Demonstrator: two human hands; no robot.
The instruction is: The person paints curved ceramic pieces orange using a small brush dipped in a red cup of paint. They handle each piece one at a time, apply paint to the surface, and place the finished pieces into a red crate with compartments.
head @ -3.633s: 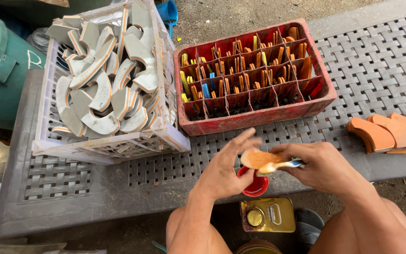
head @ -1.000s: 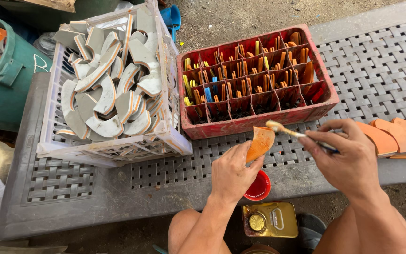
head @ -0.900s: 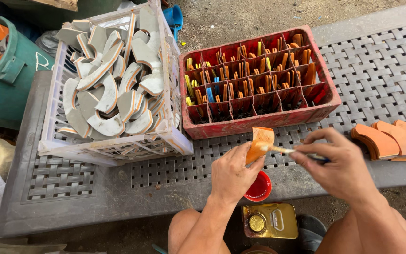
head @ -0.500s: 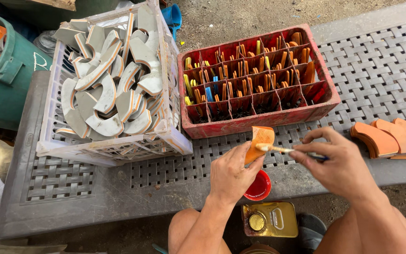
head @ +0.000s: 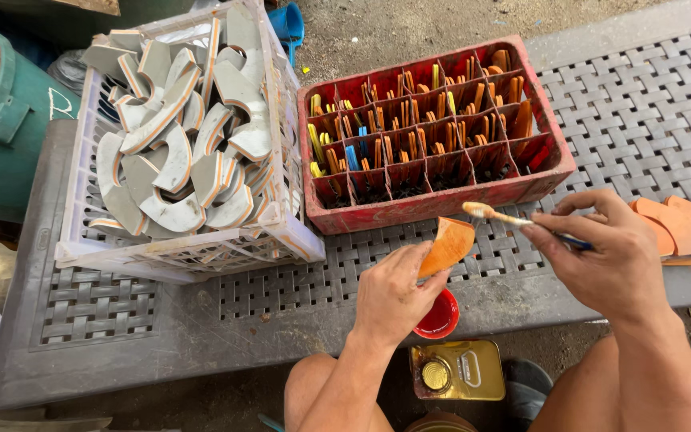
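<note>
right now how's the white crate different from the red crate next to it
The white crate is an open lattice basket with grey curved pieces heaped loosely; the red crate has solid walls and small compartments, with thin orange, yellow and blue pieces standing upright. The white crate lies farther from both hands. Both rest on the grey woven-pattern table.

A worker's bare left hand (head: 393, 292) and right hand (head: 605, 256) extend over the grey woven-pattern tabletop (head: 161, 320), forearms uncovered, no gloves, rings, watch or sleeves in sight; bare knees show just below the tabletop's near edge, fingernails short and unpainted.
</note>
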